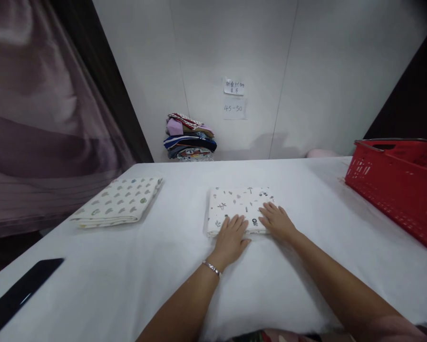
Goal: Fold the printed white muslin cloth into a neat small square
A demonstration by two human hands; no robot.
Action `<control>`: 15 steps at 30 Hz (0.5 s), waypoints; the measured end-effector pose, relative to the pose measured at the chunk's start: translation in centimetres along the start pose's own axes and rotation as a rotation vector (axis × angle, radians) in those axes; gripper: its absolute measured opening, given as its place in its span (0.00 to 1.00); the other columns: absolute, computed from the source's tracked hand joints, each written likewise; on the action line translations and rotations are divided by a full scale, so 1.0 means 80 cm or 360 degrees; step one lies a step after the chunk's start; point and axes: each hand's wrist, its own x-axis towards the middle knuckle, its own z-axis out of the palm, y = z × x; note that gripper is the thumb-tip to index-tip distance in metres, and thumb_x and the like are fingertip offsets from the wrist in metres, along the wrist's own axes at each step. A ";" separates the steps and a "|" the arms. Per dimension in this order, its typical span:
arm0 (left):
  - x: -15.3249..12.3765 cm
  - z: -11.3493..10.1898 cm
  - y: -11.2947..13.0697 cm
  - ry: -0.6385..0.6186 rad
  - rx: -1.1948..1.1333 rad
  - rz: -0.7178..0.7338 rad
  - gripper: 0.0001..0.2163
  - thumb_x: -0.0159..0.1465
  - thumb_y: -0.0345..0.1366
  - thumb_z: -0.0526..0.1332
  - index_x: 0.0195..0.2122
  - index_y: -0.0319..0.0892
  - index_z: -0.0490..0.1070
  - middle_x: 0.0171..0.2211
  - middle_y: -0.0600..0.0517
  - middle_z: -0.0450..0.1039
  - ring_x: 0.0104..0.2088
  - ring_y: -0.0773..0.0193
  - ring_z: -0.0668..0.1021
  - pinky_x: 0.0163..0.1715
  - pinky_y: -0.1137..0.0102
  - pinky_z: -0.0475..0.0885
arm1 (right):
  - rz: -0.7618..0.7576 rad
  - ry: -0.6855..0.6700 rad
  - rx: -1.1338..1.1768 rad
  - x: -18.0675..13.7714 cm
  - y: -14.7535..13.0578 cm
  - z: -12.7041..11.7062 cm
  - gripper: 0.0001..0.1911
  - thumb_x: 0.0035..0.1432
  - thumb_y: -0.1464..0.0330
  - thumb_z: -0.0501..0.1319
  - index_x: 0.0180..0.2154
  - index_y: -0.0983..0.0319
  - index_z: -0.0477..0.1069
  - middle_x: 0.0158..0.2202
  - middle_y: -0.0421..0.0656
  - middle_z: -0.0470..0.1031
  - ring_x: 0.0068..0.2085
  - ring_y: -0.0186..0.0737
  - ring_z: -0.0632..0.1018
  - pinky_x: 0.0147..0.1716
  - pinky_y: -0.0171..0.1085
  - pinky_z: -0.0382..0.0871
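Observation:
A white cloth with small printed motifs [238, 204] lies folded into a flat rectangle on the white-covered table [163, 285]. My left hand [231, 240], with a silver bracelet at the wrist, rests on the cloth's near edge, fingers stretched out flat. On the cloth's right side lies my right hand [276, 221], its fingers also spread and pressing flat. Neither hand grips the cloth. Farther left is a second folded cloth [122, 199], white with grey and green leaf-like prints, apart from both hands.
A red plastic basket [395, 190] stands at the right. A dark flat object [21, 294] lies at the front left. Behind the table's far edge rises a stack of folded fabrics [190, 140]. Two paper notes [234, 108] hang on the wall; a pinkish curtain [38, 118] hangs at left.

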 end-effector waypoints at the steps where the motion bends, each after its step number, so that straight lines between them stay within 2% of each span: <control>1: 0.000 -0.001 0.000 -0.0005 -0.0007 0.0000 0.24 0.63 0.44 0.55 0.59 0.46 0.55 0.62 0.49 0.56 0.62 0.55 0.57 0.61 0.52 0.51 | 0.0002 0.0003 0.0021 -0.001 0.003 0.003 0.22 0.64 0.58 0.48 0.55 0.58 0.64 0.62 0.48 0.58 0.63 0.51 0.55 0.57 0.58 0.49; 6: 0.001 -0.002 0.002 -0.0003 -0.0050 -0.0030 0.23 0.63 0.46 0.54 0.58 0.46 0.57 0.61 0.49 0.58 0.62 0.56 0.58 0.61 0.52 0.51 | 0.0136 0.0079 0.0377 0.012 0.026 -0.002 0.23 0.58 0.59 0.55 0.54 0.59 0.67 0.61 0.49 0.59 0.62 0.50 0.58 0.56 0.52 0.55; 8: 0.002 -0.004 0.003 0.0014 -0.0084 -0.0043 0.22 0.63 0.46 0.54 0.57 0.46 0.58 0.60 0.49 0.60 0.61 0.56 0.59 0.60 0.53 0.52 | 0.0348 0.0141 0.0523 0.020 0.038 -0.009 0.25 0.56 0.61 0.56 0.55 0.60 0.66 0.59 0.50 0.61 0.58 0.50 0.64 0.54 0.47 0.60; 10: 0.002 -0.009 0.002 0.0048 -0.0148 -0.0043 0.18 0.64 0.44 0.54 0.53 0.46 0.63 0.57 0.50 0.64 0.59 0.58 0.63 0.59 0.55 0.55 | 0.0632 0.0096 0.0653 0.026 0.046 -0.014 0.28 0.54 0.61 0.58 0.57 0.61 0.64 0.55 0.50 0.67 0.52 0.48 0.70 0.50 0.43 0.64; 12: 0.003 -0.018 -0.004 0.0131 -0.0242 -0.0067 0.12 0.66 0.42 0.51 0.46 0.46 0.68 0.50 0.51 0.71 0.53 0.61 0.69 0.55 0.59 0.61 | 0.0853 0.0006 0.0742 0.028 0.051 -0.017 0.32 0.52 0.61 0.59 0.58 0.62 0.62 0.51 0.49 0.71 0.47 0.46 0.74 0.46 0.40 0.66; 15: 0.002 -0.029 -0.025 0.0421 -0.0328 -0.0248 0.12 0.67 0.37 0.48 0.39 0.46 0.71 0.43 0.51 0.74 0.48 0.63 0.72 0.51 0.62 0.64 | 0.0954 -0.0004 0.0769 0.025 0.053 -0.016 0.36 0.50 0.60 0.61 0.60 0.64 0.59 0.49 0.50 0.72 0.44 0.45 0.75 0.44 0.39 0.66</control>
